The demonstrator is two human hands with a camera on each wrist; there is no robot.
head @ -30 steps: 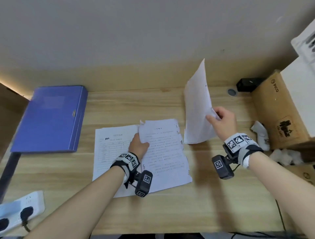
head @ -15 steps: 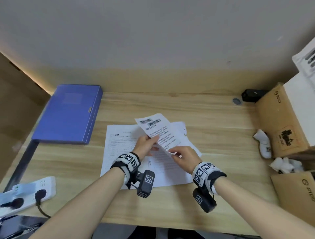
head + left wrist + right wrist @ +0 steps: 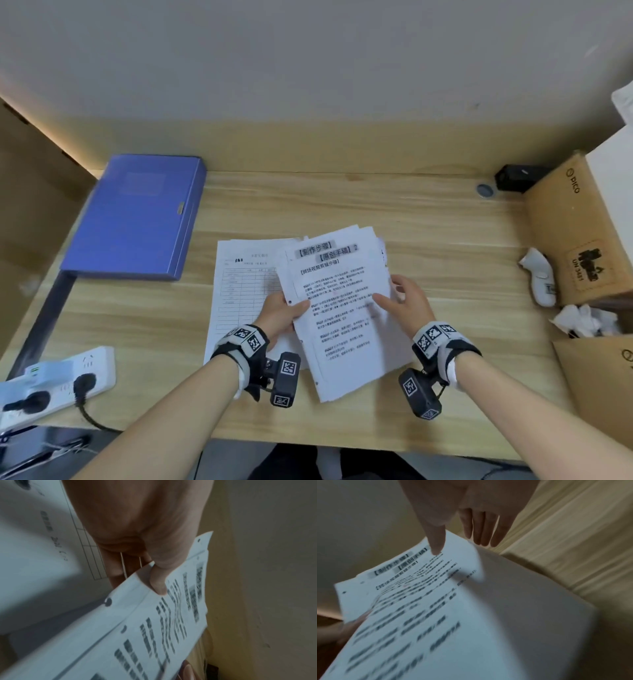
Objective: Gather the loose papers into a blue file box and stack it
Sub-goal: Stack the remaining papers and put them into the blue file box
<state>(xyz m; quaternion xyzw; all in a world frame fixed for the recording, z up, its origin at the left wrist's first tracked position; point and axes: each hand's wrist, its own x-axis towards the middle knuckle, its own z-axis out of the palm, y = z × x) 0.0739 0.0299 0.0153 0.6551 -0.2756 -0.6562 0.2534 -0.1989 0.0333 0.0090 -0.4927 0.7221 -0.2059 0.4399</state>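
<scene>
Nearest, on the table [image 3: 428,394], the left hand [image 3: 279,313] pinches the left edge of a sheaf of printed papers [image 3: 342,308], thumb on top and fingers [image 3: 118,566] underneath, while the right hand [image 3: 409,305] holds the sheaf's right edge with its thumb on the page and its fingers [image 3: 481,526] straight behind. Just beyond, a form sheet [image 3: 239,287] lies flat under the sheaf. Farther back left, well apart, the blue file box [image 3: 137,219] lies closed by the wall.
</scene>
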